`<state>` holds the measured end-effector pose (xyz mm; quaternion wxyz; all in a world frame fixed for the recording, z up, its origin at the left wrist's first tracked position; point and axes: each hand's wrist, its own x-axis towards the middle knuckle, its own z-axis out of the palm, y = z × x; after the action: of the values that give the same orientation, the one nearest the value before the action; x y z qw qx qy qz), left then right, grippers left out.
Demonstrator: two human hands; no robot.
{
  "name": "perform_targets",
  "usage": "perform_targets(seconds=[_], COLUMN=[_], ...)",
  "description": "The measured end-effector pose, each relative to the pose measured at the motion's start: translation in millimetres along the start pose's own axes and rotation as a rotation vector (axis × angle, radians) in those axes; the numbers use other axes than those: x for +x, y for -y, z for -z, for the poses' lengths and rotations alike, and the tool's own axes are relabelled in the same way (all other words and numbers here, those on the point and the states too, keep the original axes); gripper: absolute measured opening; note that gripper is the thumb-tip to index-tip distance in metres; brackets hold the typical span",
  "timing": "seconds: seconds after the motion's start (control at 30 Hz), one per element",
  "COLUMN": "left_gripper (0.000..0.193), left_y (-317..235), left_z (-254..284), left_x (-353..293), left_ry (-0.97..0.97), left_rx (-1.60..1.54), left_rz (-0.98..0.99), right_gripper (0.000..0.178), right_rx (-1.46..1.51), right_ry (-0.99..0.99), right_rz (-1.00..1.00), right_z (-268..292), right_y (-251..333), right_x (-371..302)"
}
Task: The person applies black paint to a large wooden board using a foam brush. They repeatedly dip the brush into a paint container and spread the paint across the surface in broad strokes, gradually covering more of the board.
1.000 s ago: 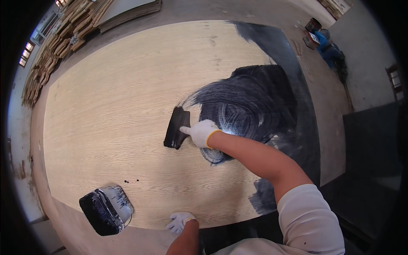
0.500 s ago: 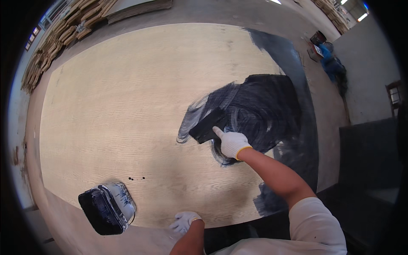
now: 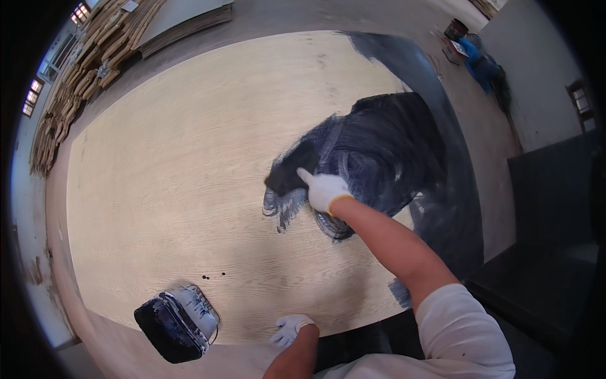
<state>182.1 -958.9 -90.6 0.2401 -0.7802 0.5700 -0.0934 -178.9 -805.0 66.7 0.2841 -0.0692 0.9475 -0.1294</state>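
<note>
Right hand [image 3: 326, 191] is pressing closed fingers onto dark spreader pad [image 3: 289, 174] near board's [image 3: 158, 189] right edge, pad looking light, paint-slick, best gripped across its back

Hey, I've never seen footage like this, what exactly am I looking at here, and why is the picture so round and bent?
A person wears a wide fisheye camera on the head, looking down at their own arms; that lens bends straight edges. The gloved right hand presses a dark pad onto a big pale wooden board, beside a patch of dark stain spread over the board's right part. The gloved left hand rests on the board's near edge. A tray of dark stain sits at the near left corner. Stacked wood lies on the floor beyond.
</note>
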Motion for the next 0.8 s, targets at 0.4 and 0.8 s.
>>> perform_targets(seconds=[0.4, 0.8], left_gripper=[0.071, 0.074], left_y=[2, -2], left_z=[9, -50], left_x=[-3, 30], left_ry=[0.027, 0.032], left_rx=[-0.016, -0.127], left_rz=[-0.129, -0.147], right_gripper=[0.082, 0.084], right_rx=[0.106, 0.189], right_ry=[0.061, 0.208], right_rz=[-0.322, -0.637], right_z=[-46, -54], right_y=[-90, -125], right_x=[-128, -217])
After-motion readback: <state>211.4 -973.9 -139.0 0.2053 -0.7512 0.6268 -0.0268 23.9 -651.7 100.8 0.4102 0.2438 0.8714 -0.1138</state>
